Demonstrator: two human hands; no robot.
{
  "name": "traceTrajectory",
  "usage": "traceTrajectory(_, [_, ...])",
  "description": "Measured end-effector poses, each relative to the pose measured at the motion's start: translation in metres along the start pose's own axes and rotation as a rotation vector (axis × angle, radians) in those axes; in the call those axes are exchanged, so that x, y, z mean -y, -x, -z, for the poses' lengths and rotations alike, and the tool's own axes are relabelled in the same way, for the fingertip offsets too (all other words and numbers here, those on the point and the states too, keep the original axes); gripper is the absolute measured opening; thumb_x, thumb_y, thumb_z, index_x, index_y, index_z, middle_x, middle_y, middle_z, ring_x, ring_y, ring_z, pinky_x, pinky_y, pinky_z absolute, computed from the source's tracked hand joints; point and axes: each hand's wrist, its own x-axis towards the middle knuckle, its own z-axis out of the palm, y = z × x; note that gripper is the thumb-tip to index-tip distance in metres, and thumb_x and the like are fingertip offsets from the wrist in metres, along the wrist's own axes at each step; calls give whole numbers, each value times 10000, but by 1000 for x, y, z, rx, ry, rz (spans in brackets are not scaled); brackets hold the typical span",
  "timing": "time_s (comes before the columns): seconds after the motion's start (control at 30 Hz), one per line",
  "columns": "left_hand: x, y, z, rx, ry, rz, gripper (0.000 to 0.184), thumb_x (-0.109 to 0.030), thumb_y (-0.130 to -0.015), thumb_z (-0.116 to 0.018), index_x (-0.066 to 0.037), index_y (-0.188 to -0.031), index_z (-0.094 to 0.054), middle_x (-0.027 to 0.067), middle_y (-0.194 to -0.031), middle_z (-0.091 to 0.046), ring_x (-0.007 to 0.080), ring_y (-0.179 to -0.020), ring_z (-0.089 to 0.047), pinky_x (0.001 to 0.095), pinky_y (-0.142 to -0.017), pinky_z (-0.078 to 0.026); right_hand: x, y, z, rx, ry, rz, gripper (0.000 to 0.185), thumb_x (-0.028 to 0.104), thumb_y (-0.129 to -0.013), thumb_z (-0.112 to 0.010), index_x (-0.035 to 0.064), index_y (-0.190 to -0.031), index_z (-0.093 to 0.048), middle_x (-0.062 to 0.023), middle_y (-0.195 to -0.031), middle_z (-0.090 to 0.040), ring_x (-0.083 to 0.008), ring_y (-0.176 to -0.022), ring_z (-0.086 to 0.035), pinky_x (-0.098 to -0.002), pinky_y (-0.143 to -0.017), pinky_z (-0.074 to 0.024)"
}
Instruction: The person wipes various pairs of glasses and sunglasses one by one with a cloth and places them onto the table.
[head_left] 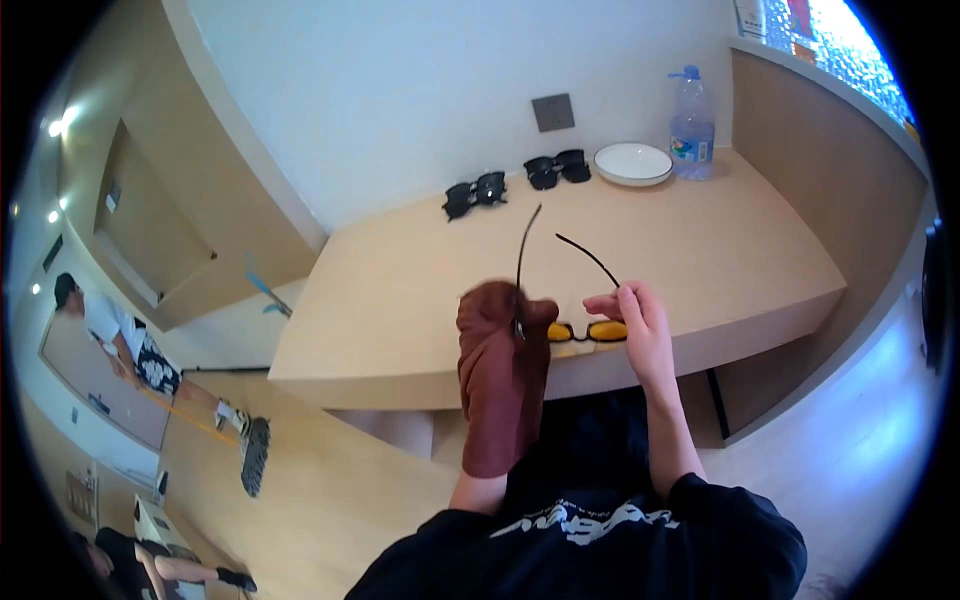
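A brown cloth cover, like a mitt or sock, encloses my left hand and hides its fingers. The covered hand is closed around the left side of a pair of yellow-lensed glasses, at the hinge. My right hand pinches the other side of the frame, thumb up and fingers pointing left. The glasses are held just over the table's front edge, lenses toward me. Their two thin dark temples are unfolded and point away, up over the tabletop.
On the wooden table, two pairs of dark sunglasses lie at the back, beside a white dish and a plastic bottle. A wall socket is behind. At left, one person stands with a long pole; another person is lower down.
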Motion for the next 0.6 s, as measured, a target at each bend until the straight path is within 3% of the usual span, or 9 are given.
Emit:
traceTrajectory(0.1, [-1, 14, -13, -223, 1097, 387, 167, -247, -1007, -557, -83, -1002, -525, 14, -905, -547, 144, -875, -548, 334, -753, -474, -1, 6, 5, -99, -103, 15, 264, 200, -1068, -511, -34, -1104, -628, -122, -1005, -754, -199, -995, -712, -314, -916, -519])
traceTrajectory(0.13, [-14, 15, -10, -218, 1098, 399, 167, -247, -1007, -557, -83, -1002, -525, 14, -905, -547, 144, -875, -548, 334, -753, -474, 3, 6, 6, -71, -40, 28, 254, 189, -1058, -528, -37, -1089, -639, -119, -996, -752, -196, -986, -711, -310, -906, -521])
traceTrajectory(0.2, [-49, 18, 7, -240, 1136, 788, 224, -294, -1042, -520, -87, -958, -508, 10, -829, -524, 123, -803, -531, 299, -719, -460, 10, 11, 9, -40, 23, 25, 244, 178, -1048, -545, -40, -1073, -650, -116, -986, -750, -192, -976, -709, -305, -895, -523])
traceTrajectory(0.23, [-30, 23, 2, -240, 1133, 799, 224, -294, -1042, -520, -87, -958, -508, 10, -829, -524, 123, -803, -531, 299, -719, -460, 14, 12, 11, -43, 88, 39, 238, 172, -1033, -568, -46, -1054, -662, -112, -974, -749, -189, -968, -707, -302, -890, -523])
traceTrajectory(0.3, [12, 27, -9, -50, 993, 610, 294, -355, -1065, -476, -82, -966, -516, 10, -759, -514, 114, -738, -537, 282, -666, -461, 18, 12, 14, -52, 128, 14, 228, 164, -976, -640, -57, -983, -694, -104, -931, -744, -175, -931, -694, -297, -880, -517])
traceTrajectory(0.4, [25, 23, -5, -25, 1085, 675, 315, -369, -1065, -472, -80, -948, -515, 13, -688, -487, 121, -623, -504, 271, -585, -442, 24, 12, 24, 85, 323, -5, 187, 115, -996, -606, -49, -972, -692, -72, -920, -731, -120, -886, -667, -257, -858, -498])
traceTrajectory(0.53, [16, 22, 4, -91, 1288, 568, 310, -356, -1067, -457, -85, -924, -503, 18, -670, -477, 144, -557, -472, 294, -528, -418, 21, 12, 32, 155, 335, 28, 223, 177, -929, -679, -45, -927, -703, -100, -863, -727, -153, -872, -675, -309, -844, -514])
traceTrajectory(0.6, [10, 14, 3, -115, 1328, 641, 304, -326, -1057, -467, -87, -870, -488, 17, -662, -455, 144, -554, -449, 291, -531, -407, 14, 11, 32, 150, 212, 24, 227, 171, -981, -606, -38, -934, -679, -96, -880, -714, -152, -902, -662, -316, -869, -508])
